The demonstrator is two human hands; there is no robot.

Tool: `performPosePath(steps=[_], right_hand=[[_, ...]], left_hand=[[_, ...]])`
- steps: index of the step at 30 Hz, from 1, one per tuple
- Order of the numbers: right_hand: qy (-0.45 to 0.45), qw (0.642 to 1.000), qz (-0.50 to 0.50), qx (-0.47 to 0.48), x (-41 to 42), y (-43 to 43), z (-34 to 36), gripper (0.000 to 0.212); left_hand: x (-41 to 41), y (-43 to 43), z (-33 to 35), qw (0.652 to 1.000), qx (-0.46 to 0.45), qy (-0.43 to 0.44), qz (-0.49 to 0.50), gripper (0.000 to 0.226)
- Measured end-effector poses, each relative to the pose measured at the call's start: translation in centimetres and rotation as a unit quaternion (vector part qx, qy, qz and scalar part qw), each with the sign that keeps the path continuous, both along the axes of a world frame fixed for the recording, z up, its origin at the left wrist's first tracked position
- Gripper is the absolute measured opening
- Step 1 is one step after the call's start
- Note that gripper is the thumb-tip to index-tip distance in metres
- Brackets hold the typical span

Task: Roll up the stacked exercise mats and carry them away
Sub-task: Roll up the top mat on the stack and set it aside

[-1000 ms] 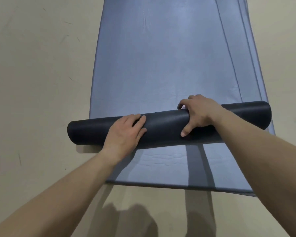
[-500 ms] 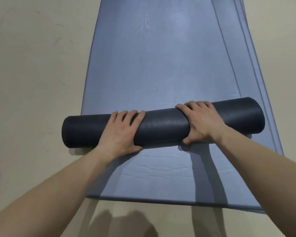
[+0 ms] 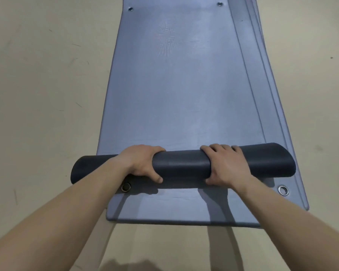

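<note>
Nearest, at 6 o'clock, floor, then the near edge of the stacked mats with two grommets. Lying across them, a dark roll, gripped by left hand toward 9 o'clock and right hand toward 3, fingers curled over its top. Beyond, toward 12, flat mats.

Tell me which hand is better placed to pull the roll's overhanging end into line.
Left, probably. The left hand grips the roll nearer the end jutting past the flat mats; the right hand sits beyond the middle.
</note>
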State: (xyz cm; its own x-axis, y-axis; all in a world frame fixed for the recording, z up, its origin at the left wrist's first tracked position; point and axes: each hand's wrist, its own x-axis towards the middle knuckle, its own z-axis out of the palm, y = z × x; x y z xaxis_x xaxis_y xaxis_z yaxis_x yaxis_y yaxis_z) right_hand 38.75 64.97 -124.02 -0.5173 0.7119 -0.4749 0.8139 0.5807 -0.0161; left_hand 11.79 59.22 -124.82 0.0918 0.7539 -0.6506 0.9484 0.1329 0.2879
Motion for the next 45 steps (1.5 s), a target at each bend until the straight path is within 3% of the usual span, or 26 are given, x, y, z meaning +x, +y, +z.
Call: performPosePath(steps=[2, 5, 7, 11, 14, 18, 21, 29, 32, 34, 37, 39, 42, 45], right_hand=[[-0.010, 0.999, -0.002, -0.039, -1.2, 2.5, 0.8, 0.094], [-0.023, 0.990, -0.017, -0.138, -2.9, 6.1, 2.4, 0.096], [-0.007, 0.989, -0.022, -0.149, -3.2, 7.0, 2.2, 0.109], [0.091, 0.992, 0.045, 0.072, -0.6, 4.4, 0.1, 0.113], [0.040, 0.984, 0.080, 0.153, 0.0, 3.0, -2.3, 0.137], [0.023, 0.991, 0.061, 0.115, -2.6, 7.6, -2.6, 0.143], [0.011, 0.996, 0.076, 0.050, -3.5, 10.5, -2.5, 0.137], [-0.014, 0.992, 0.010, -0.127, -3.8, 10.2, 0.8, 0.134], [0.001, 0.996, 0.024, -0.083, -0.9, 4.0, 0.8, 0.142], [0.021, 0.999, 0.038, -0.016, 0.7, -0.1, 0.1, 0.137], [0.024, 0.999, 0.032, 0.003, 0.7, -0.6, -0.8, 0.125], [0.039, 0.999, 0.027, 0.000, 0.1, 1.1, -0.8, 0.115], [0.038, 0.998, 0.036, -0.041, -0.6, 3.5, -0.1, 0.112], [0.022, 0.997, 0.029, -0.071, -1.3, 5.0, 0.4, 0.115]], left_hand=[[-0.3, -0.6, -0.1, 0.993, 0.104, 0.061, 0.009, 0.108], [0.9, -3.1, -1.0, 0.941, 0.300, 0.153, -0.037, 0.101], [1.9, -3.8, -2.3, 0.922, 0.338, 0.176, -0.073, 0.096], [1.2, -1.0, -3.1, 0.944, 0.289, 0.157, -0.039, 0.111], [-0.2, 1.9, -2.9, 0.960, 0.252, 0.119, -0.030, 0.121], [-0.4, 3.3, -3.6, 0.944, 0.293, 0.152, 0.001, 0.130], [0.3, 2.4, -5.3, 0.925, 0.315, 0.207, -0.048, 0.131], [0.9, 2.7, -1.8, 0.964, 0.199, 0.162, -0.065, 0.110], [2.0, -0.1, -0.5, 0.981, 0.114, 0.127, -0.089, 0.109], [2.3, 0.4, 0.3, 0.993, 0.037, 0.079, -0.078, 0.110], [1.8, 1.8, 0.8, 0.999, -0.023, 0.019, -0.041, 0.113], [1.5, 1.4, 0.6, 0.999, 0.015, 0.023, -0.029, 0.115], [2.3, -1.1, -0.1, 0.978, 0.154, 0.127, -0.057, 0.114], [2.3, -0.4, 0.0, 0.978, 0.161, 0.126, -0.036, 0.109]])
